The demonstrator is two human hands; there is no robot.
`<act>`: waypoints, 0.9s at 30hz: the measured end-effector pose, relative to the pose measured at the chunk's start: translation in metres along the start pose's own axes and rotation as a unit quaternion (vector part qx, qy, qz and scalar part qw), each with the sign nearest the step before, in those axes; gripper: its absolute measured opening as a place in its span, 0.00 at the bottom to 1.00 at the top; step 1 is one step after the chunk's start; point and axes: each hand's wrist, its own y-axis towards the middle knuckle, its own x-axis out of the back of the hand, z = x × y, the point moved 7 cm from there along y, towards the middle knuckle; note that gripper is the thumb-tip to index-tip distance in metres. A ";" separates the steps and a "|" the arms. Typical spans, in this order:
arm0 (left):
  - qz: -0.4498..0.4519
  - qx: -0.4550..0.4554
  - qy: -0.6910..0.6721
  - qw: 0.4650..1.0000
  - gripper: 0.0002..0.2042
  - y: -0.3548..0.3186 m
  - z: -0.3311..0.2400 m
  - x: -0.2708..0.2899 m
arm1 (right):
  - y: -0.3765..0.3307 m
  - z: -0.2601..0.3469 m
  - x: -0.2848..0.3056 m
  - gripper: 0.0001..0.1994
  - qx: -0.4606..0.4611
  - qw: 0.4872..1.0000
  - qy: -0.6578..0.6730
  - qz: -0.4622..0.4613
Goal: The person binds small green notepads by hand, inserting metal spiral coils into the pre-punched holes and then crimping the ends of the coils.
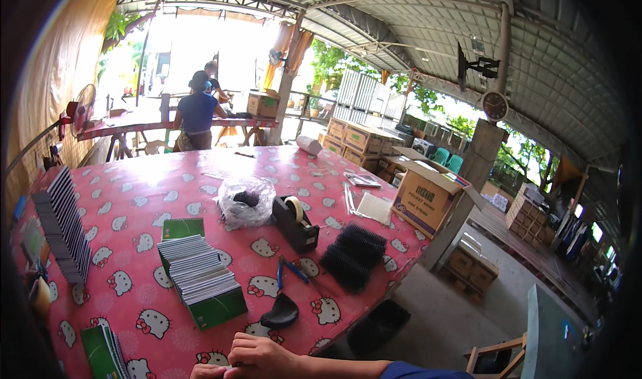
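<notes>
At the near edge of the table, my right hand (253,356) is closed, its fingers curled down. My left hand (210,371) shows only partly at the lower edge, its fingers pressed together against the right one. Whatever they pinch between them is hidden or too small to name. Just beyond lies a small black scoop-shaped dish (279,311). A long row of green-covered notebooks (204,265) stands past my hands to the left. Blue-handled pliers (291,270) rest between that row and a pile of black spiral binding coils (353,255).
A black tape dispenser (295,225) and a plastic bag (246,202) sit mid-table. More notebooks stand in a stack (63,225) at left and a small group (103,352) near me. A cardboard box (428,195) borders the right edge. Two people work at a far table (154,129).
</notes>
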 end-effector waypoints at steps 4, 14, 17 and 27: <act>-0.029 -0.030 0.038 0.998 0.10 -0.001 -0.010 0.001 | -0.008 -0.003 -0.010 0.10 0.017 1.000 -0.011 -0.020; 0.011 -0.036 0.249 0.968 0.07 0.010 -0.037 0.019 | 0.001 -0.008 0.021 0.31 -0.063 0.996 -0.026 -0.056; -0.148 -0.019 0.247 0.958 0.11 0.007 -0.029 0.110 | -0.009 -0.037 0.039 0.28 -0.094 0.988 -0.120 -0.039; -0.211 -0.126 0.353 0.903 0.10 0.058 -0.121 0.230 | -0.103 -0.111 0.037 0.28 -0.224 0.948 -0.225 0.008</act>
